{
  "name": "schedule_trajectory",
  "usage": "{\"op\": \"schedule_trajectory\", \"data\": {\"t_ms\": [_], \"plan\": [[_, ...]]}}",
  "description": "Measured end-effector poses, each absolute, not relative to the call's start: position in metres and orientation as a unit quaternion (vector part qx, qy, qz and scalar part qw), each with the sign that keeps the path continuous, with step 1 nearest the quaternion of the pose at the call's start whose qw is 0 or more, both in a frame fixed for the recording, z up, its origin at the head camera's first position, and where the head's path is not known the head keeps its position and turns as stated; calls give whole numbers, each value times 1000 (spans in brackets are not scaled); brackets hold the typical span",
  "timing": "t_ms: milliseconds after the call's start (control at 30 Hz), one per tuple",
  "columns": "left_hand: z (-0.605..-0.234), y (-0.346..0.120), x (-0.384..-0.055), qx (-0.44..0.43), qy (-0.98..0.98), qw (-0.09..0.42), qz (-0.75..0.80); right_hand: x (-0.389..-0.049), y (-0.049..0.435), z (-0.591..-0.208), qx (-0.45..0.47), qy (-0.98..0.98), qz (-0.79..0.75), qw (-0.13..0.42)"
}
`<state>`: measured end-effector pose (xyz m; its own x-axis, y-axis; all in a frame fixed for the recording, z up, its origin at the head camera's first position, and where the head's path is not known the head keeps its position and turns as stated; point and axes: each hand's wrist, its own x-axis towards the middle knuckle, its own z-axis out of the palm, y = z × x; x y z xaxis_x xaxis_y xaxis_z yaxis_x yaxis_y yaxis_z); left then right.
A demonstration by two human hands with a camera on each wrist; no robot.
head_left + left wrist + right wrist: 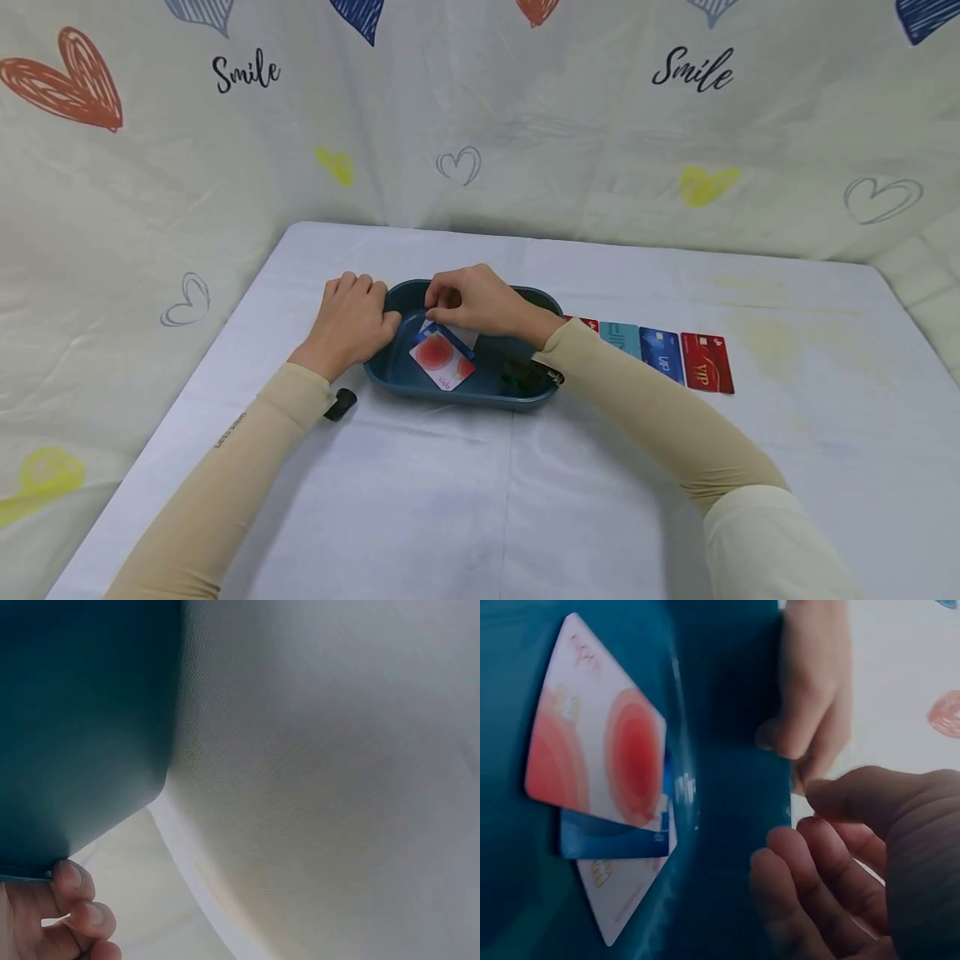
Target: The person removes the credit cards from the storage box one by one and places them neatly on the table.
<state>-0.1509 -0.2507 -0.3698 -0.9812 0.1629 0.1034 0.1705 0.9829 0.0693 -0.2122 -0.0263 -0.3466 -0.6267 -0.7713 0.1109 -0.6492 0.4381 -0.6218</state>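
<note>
A dark teal oval tray stands on the table. At its left end my left hand grips the rim, thumb over the edge; in the left wrist view its fingers curl under the rim. Three overlapping cards lie inside the tray: a white card with red circles on top, a blue card beneath it, and another white card lowest. My right hand hovers over the tray beside these cards. Its fingers are loosely bent, with nothing visible between thumb and fingertips.
Right of the tray, a row of cards lies on the white table: a red card partly hidden by my sleeve, a teal card, a blue card and a red VIP card. A patterned cloth hangs behind the table.
</note>
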Motion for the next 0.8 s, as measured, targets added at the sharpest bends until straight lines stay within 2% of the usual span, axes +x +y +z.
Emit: {"op": "schedule_trajectory", "data": {"t_ms": [300,800], "plan": [[-370,-250,-150,-81,-995,51,-36,-214,-27,-355,-453,832,-273,167],[-369,-249,-150,-84,-995,44,-36,-215,-27,-361,-461,837,-185,230]]}}
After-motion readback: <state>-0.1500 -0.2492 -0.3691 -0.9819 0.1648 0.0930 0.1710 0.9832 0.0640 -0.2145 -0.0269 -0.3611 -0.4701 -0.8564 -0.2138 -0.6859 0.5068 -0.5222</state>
